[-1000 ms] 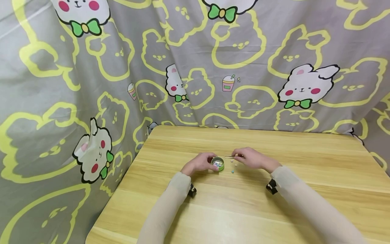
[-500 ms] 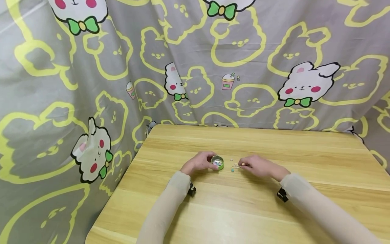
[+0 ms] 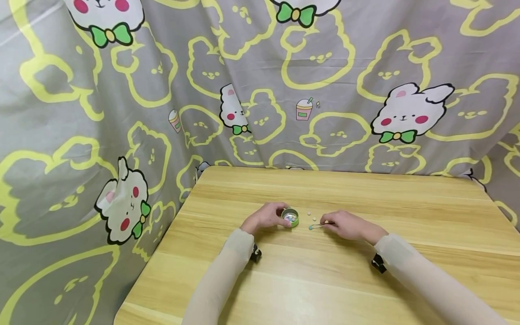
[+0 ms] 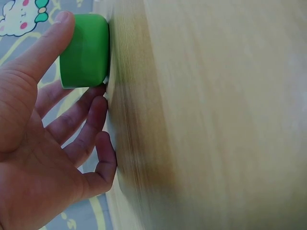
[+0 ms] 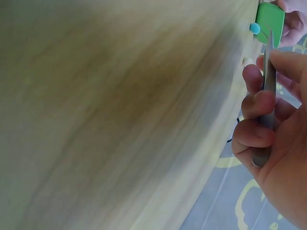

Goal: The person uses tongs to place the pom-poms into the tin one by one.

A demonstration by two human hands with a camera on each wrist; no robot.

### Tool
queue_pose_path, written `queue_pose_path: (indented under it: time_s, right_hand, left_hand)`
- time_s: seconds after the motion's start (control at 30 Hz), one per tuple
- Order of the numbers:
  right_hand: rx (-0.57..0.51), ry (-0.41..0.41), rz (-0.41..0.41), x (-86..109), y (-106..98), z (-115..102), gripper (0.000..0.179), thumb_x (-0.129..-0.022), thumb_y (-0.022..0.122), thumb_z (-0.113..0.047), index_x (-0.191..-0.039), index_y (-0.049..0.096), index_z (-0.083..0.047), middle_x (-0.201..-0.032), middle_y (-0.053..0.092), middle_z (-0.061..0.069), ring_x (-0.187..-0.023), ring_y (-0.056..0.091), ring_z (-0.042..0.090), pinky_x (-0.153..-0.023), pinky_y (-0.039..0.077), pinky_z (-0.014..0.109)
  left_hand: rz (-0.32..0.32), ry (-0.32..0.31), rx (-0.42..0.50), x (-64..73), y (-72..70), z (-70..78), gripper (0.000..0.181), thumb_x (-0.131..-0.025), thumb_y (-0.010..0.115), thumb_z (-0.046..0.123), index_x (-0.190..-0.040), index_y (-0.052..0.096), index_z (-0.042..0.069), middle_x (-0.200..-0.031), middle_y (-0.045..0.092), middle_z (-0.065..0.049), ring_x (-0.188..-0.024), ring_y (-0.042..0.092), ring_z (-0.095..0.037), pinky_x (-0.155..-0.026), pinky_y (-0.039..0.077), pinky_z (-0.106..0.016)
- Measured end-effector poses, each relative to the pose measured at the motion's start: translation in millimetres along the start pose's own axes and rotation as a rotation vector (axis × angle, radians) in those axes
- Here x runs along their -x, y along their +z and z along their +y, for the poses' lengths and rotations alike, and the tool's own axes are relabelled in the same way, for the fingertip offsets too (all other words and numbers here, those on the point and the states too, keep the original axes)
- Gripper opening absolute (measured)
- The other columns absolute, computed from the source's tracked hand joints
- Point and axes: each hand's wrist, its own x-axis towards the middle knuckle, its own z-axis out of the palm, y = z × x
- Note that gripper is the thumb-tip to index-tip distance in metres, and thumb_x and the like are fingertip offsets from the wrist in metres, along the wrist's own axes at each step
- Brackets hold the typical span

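Observation:
A small round green tin [image 3: 295, 223], with several pale and blue beads inside, stands on the table. My left hand [image 3: 268, 215] holds it between thumb and fingers; the left wrist view shows the thumb on the tin's near side [image 4: 85, 52]. In my right hand [image 3: 347, 225] is a pair of metal tweezers [image 5: 269, 88], gripped along its length with the points toward the tin. Their tips reach a blue bead [image 3: 311, 227] on the table to the right of the tin. Two pale beads, one farther [image 3: 309, 213] and one nearer [image 3: 314, 219], lie just beyond it.
The wooden table [image 3: 292, 280] extends around both hands. A grey curtain [image 3: 260, 149] with yellow outlines and rabbit prints hangs behind the table and along its left side.
My right hand has moved toward me and slightly right, taking the tweezers from beside the farther pale bead down to the blue bead. The left hand and tin have stayed put.

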Motion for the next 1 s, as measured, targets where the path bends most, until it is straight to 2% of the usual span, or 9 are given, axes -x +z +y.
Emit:
queue_pose_path:
  time_s: [0.53,0.83,1.0]
  right_hand:
    - [-0.014,-0.004,-0.015,1.5,1.8,5.3,0.013,-0.096,0.055,-0.013,-0.104,0.065,-0.015,-0.099,0.065,-0.005,-0.088,0.059,0.010,-0.074,0.048,0.036]
    - [-0.018,-0.031,0.025,1.6,3.9,8.6,0.011,-0.096,0.056,-0.014,-0.102,0.065,-0.016,-0.096,0.064,-0.007,-0.083,0.057,0.007,-0.071,0.047,0.035]
    - [-0.019,-0.025,0.022,3.3,1.5,8.3,0.011,-0.096,0.056,-0.014,-0.102,0.065,-0.016,-0.097,0.064,-0.007,-0.086,0.058,0.008,-0.073,0.048,0.036]
  left_hand:
    - [-0.005,-0.006,-0.018,-0.5,0.2,0.6,0.054,-0.076,0.080,0.031,-0.123,0.060,0.015,-0.099,0.062,0.007,-0.091,0.055,-0.008,-0.082,0.044,-0.025]
    - [0.002,-0.010,-0.016,-0.2,-0.1,1.2,0.053,-0.076,0.080,0.031,-0.123,0.060,0.016,-0.099,0.061,0.007,-0.091,0.055,-0.008,-0.081,0.044,-0.024]
    - [0.006,-0.010,-0.004,0.3,0.3,1.4,0.051,-0.076,0.080,0.029,-0.121,0.061,0.016,-0.099,0.062,0.007,-0.090,0.055,-0.008,-0.081,0.044,-0.025]
